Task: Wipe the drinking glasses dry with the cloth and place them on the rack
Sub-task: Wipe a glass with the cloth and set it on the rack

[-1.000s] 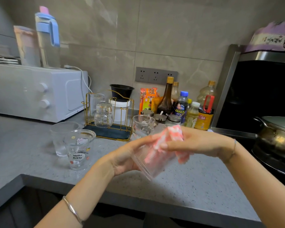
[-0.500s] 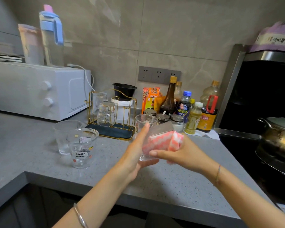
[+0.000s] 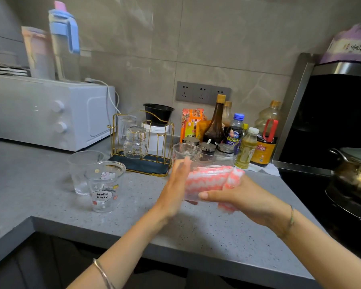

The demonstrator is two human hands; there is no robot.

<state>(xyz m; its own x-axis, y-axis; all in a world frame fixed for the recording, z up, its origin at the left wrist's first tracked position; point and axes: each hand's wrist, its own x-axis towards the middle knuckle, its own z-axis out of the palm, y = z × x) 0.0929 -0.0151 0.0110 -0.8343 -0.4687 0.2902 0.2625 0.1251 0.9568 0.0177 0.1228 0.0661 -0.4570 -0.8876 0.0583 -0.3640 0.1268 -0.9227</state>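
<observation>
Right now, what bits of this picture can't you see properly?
- Glass being wiped: head view, blurred, mostly covered by the pink cloth, left hand and right hand.
- Back glass on the rack: head view, partly behind the front glass.
- Pot: head view, cut off by the right edge.

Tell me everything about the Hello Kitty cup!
The Hello Kitty cup is clear, like glass or plastic, wider at the rim than the base. It has a white cat face, a speech bubble reading "Hello Kitty" and little fruit pictures. It stands upright on the grey counter, just in front of a plain clear cup. Nobody is holding it.
</observation>
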